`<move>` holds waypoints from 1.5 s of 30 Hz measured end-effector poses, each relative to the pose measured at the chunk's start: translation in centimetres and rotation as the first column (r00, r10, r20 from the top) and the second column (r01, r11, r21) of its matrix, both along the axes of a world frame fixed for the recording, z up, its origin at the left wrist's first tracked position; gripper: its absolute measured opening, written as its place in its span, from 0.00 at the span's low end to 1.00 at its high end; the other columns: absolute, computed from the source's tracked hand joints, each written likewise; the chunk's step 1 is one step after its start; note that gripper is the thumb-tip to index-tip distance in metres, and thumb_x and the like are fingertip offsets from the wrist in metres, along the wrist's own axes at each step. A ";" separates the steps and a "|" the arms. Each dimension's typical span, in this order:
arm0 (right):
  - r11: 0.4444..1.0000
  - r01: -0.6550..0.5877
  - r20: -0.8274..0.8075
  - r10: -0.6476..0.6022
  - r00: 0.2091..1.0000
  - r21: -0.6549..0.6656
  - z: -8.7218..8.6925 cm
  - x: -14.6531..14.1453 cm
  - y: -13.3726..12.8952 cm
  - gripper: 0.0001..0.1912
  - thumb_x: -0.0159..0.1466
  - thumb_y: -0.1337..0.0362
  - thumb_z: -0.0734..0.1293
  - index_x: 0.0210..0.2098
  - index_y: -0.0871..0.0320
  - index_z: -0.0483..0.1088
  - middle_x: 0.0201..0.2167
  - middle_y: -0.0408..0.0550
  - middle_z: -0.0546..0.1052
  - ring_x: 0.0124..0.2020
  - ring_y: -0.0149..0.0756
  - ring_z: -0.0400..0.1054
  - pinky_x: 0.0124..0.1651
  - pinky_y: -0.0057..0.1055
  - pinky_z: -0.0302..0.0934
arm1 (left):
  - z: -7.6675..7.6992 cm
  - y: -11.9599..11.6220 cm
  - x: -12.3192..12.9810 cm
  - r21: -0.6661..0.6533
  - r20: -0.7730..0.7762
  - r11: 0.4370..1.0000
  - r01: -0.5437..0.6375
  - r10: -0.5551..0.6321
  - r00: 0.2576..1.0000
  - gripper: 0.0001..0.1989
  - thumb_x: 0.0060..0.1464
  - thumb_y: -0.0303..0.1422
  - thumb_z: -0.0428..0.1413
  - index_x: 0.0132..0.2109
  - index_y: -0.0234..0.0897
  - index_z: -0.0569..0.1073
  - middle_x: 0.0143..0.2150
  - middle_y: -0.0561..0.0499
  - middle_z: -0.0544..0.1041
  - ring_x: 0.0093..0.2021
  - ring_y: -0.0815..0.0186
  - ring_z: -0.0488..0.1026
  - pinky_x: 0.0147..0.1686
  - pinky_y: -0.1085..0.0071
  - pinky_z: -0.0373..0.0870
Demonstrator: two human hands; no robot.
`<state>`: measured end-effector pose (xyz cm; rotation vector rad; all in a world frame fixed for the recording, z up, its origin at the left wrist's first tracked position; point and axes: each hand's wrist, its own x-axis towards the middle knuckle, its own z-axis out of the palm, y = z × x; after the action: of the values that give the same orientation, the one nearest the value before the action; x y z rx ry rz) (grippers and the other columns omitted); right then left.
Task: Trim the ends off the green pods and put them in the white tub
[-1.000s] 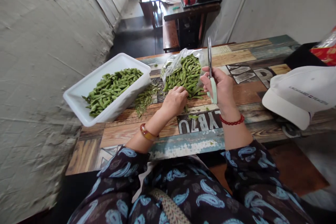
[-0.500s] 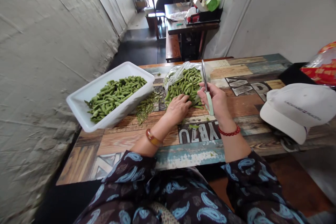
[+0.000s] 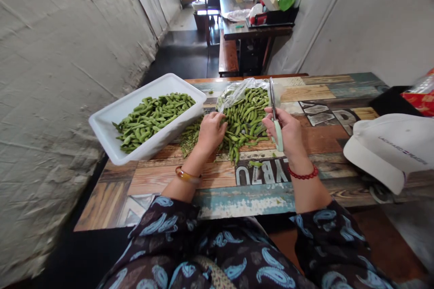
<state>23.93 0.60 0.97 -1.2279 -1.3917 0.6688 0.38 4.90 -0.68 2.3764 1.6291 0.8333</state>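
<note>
Your left hand [image 3: 212, 132] at the loose green bean pods [image 3: 249, 113]; steel scissors with mint-green handles [image 3: 278, 134] upright in your right hand [image 3: 287, 132].
Left fingers curled close together at the heap's left edge; can't tell if they pinch a pod. Right fingers wrap the handles, blades aimed away, probably for safety. Slumped clear plastic bag [image 3: 233, 93] spills pods toward you, presumably for easy reach. White rectangular plastic tub [image 3: 107, 115] holds more pods; small green scraps [image 3: 190, 138] lie between.
</note>
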 end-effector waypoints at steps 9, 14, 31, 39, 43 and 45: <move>0.999 -0.046 0.011 0.046 0.999 -0.029 0.4 -1.0 -0.7 0.22 0.59 0.51 0.73 0.48 0.56 0.74 0.31 0.42 0.74 0.24 0.27 0.64 0.26 0.25 0.65 | -1.2 -1.0 1.2 -0.064 0.150 0.987 0.144 -0.134 0.980 0.12 0.56 0.26 0.56 0.47 0.35 0.77 0.42 0.45 0.77 0.45 0.59 0.72 0.49 0.63 0.69; 0.996 -0.071 0.042 0.074 0.996 -0.058 0.5 -1.3 -0.8 0.22 0.59 0.51 0.73 0.48 0.57 0.75 0.31 0.42 0.75 0.25 0.28 0.66 0.27 0.26 0.65 | -0.1 -1.5 0.0 -0.227 0.676 0.962 0.152 0.043 0.735 0.09 0.54 0.31 0.58 0.42 0.34 0.78 0.32 0.50 0.77 0.33 0.67 0.72 0.38 0.69 0.69; 0.866 -0.400 -0.278 0.321 0.905 -0.300 -1.4 -5.9 -2.5 0.26 0.58 0.51 0.74 0.53 0.53 0.71 0.48 0.49 0.78 0.30 0.31 0.75 0.29 0.27 0.71 | 0.1 -6.4 -0.8 -0.384 0.914 0.761 0.522 0.234 0.330 0.12 0.50 0.32 0.65 0.39 0.34 0.71 0.30 0.52 0.78 0.32 0.68 0.77 0.37 0.71 0.72; 0.935 -0.280 -0.032 0.280 0.960 -0.219 -1.7 -5.4 -2.4 0.19 0.60 0.59 0.71 0.50 0.54 0.72 0.35 0.43 0.75 0.28 0.29 0.69 0.32 0.28 0.71 | -0.3 -6.5 -1.1 -0.404 0.913 0.690 0.600 0.261 0.314 0.14 0.51 0.38 0.65 0.38 0.33 0.72 0.32 0.51 0.77 0.34 0.66 0.78 0.39 0.68 0.74; 0.920 -0.302 -0.084 0.290 0.953 -0.248 -2.2 -5.4 -2.3 0.19 0.60 0.59 0.70 0.51 0.53 0.71 0.38 0.43 0.75 0.28 0.28 0.71 0.33 0.29 0.72 | -0.6 -6.5 -1.1 -0.399 0.917 0.704 0.587 0.301 0.262 0.14 0.49 0.36 0.67 0.38 0.34 0.73 0.33 0.51 0.77 0.33 0.67 0.77 0.40 0.68 0.74; 0.915 -0.300 -0.135 0.273 0.952 -0.268 -2.5 -5.5 -2.3 0.21 0.60 0.58 0.71 0.52 0.52 0.71 0.42 0.45 0.75 0.30 0.29 0.73 0.34 0.29 0.72 | -0.7 -6.5 -1.1 -0.389 0.921 0.717 0.579 0.295 0.253 0.13 0.49 0.35 0.67 0.38 0.34 0.73 0.33 0.52 0.77 0.33 0.68 0.77 0.39 0.70 0.73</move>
<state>18.42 -1.67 -1.53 -1.2047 -1.4447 1.1538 -0.69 -1.61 -1.33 0.9342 0.8028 1.0458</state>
